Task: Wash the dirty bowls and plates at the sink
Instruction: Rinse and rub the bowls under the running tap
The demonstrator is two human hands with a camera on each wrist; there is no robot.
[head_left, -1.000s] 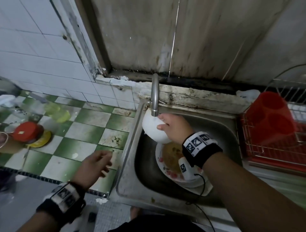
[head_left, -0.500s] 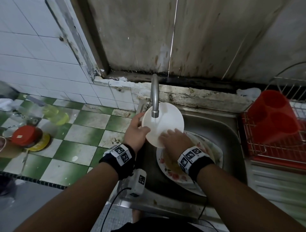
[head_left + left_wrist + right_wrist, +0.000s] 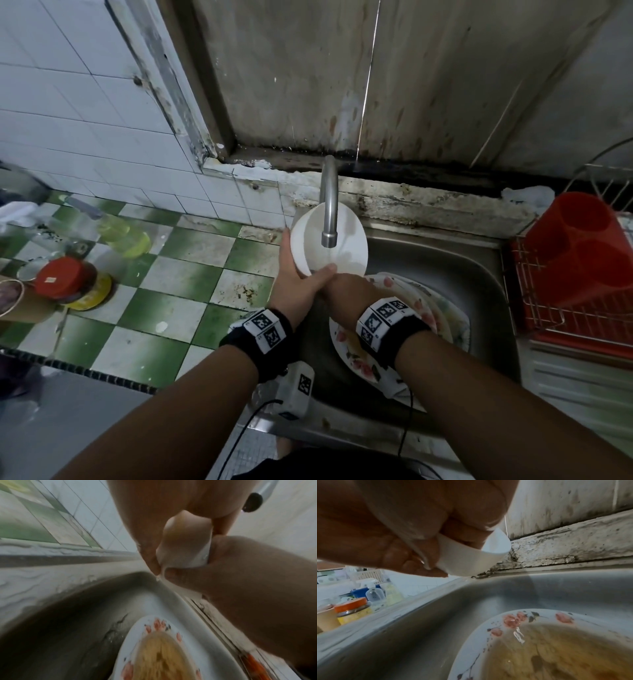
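Note:
A white bowl [image 3: 342, 240] is held tilted under the faucet spout [image 3: 329, 236], its opening facing up towards me. My left hand [image 3: 294, 277] grips its left rim, thumb over the near edge. My right hand [image 3: 346, 287] holds the bowl's near underside, fingers curled on it. The right wrist view shows those fingers [image 3: 419, 555] wrapped on the bowl [image 3: 471, 557]. Below, floral plates [image 3: 442, 318] lie stacked in the steel sink [image 3: 462, 274]. The top plate [image 3: 556, 642] holds yellow-brown greasy water. In the left wrist view the bowl's base [image 3: 185, 545] sits between both hands.
A red dish rack [image 3: 565, 318] with a red cutlery holder [image 3: 579, 246] stands right of the sink. On the green-and-white tiled counter [image 3: 164, 308] at left are a red-lidded jar [image 3: 63, 277], a yellowish bottle [image 3: 120, 233] and other containers. A grimy wall ledge runs behind the faucet.
My left hand came from the counter to the bowl and took hold of its rim. The bowl turned from hanging in the right hand to opening-up under the spout.

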